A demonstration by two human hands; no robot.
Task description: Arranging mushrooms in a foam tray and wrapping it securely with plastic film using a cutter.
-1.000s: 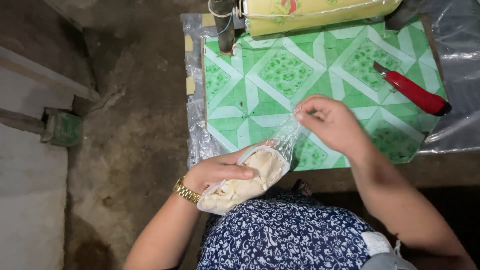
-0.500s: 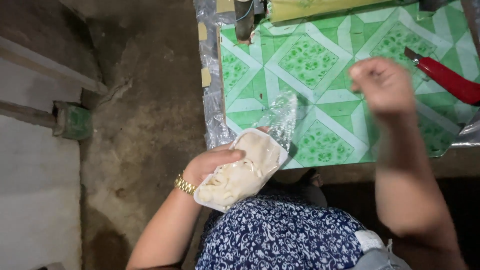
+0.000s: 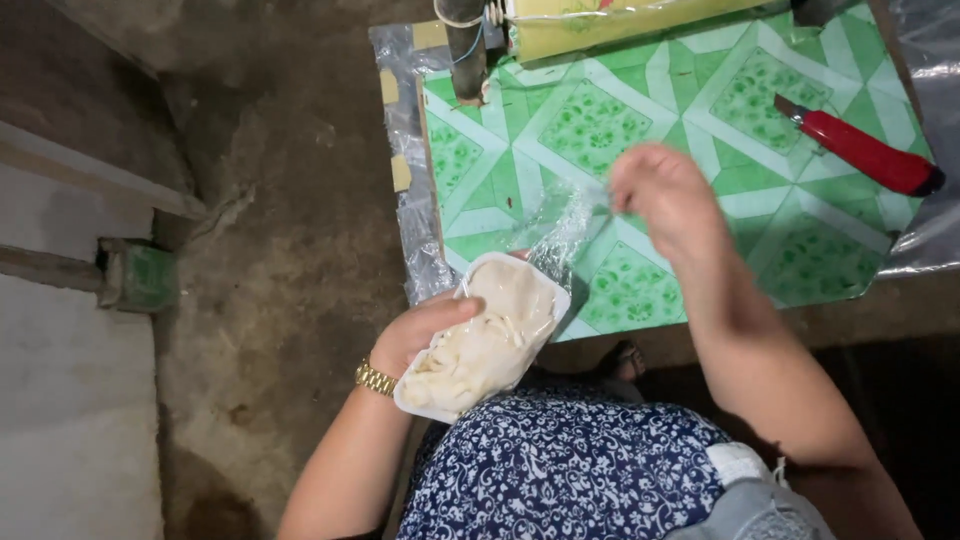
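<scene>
My left hand (image 3: pixel 425 330), with a gold watch on its wrist, holds a white tray of pale food (image 3: pixel 485 340) wrapped in clear plastic, at the near edge of a green patterned table (image 3: pixel 600 130). My right hand (image 3: pixel 665 200) is blurred above the table, its fingers pinched on the loose end of the clear plastic bag (image 3: pixel 565 225) that stretches up from the tray.
A red-handled utility knife (image 3: pixel 865 155) lies at the table's right side. A yellow-green machine with a dark post (image 3: pixel 465 40) stands along the far edge. Crinkled plastic sheeting (image 3: pixel 400 170) hangs off the table's left side over a bare concrete floor (image 3: pixel 280 250).
The view has shifted so the table sits further right. My right hand lifted off the plastic towards the right, then came back and is pinching the bag's end.
</scene>
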